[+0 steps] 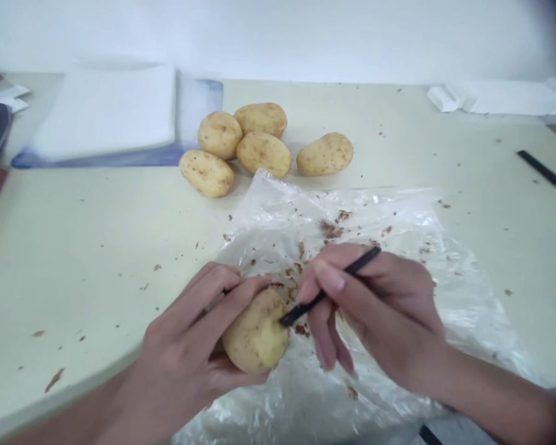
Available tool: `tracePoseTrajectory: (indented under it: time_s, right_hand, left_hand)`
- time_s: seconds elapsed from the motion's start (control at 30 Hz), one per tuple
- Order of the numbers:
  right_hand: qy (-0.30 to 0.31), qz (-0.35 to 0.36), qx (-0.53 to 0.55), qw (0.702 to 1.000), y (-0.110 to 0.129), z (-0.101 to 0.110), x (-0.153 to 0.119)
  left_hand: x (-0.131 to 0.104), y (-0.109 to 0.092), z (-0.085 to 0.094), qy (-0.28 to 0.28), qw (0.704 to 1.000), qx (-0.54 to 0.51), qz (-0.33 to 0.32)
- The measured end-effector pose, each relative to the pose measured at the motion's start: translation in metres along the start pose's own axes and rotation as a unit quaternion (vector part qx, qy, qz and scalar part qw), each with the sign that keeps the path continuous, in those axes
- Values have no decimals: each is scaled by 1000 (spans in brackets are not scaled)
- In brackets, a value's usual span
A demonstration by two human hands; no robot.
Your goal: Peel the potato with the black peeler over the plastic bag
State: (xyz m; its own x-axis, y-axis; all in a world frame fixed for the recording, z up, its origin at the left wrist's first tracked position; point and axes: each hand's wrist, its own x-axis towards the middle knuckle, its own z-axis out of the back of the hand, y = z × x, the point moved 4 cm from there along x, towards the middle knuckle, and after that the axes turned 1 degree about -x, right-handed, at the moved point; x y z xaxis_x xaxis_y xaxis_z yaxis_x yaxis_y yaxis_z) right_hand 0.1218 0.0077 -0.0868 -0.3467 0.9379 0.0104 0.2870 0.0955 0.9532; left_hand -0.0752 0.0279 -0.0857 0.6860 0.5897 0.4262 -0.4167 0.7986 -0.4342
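A potato with a pale, peeled patch on its right side is held in my left hand, fingers wrapped over its top and thumb beneath. My right hand pinches a thin black stick-like tool like a pen; its dark, flat tip touches the potato at the edge of the bare patch. What kind of tool it is, I cannot make out. Below both hands lies a crumpled clear plastic bag, strewn with brown peel scraps.
Several unpeeled potatoes are grouped beyond the bag. At the back left, a white stack rests on a blue-edged sheet. A white packet and a black-handled tool are on the right. Small scraps dot the pale table.
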Motion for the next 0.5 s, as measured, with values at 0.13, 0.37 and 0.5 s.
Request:
tracePoseTrajectory:
  time_s: [0.13, 0.37, 0.5]
  right_hand:
    - [-30, 7, -46, 998, -4, 2, -4]
    - [7, 17, -22, 1000, -4, -5, -8]
    - [-72, 22, -58, 995, -6, 5, -3]
  left_hand:
    - [0, 1, 0, -1, 1000, 3, 8]
    - [-2, 4, 2, -11, 1000, 6, 11]
    - [-3, 4, 2, -2, 999, 26, 34]
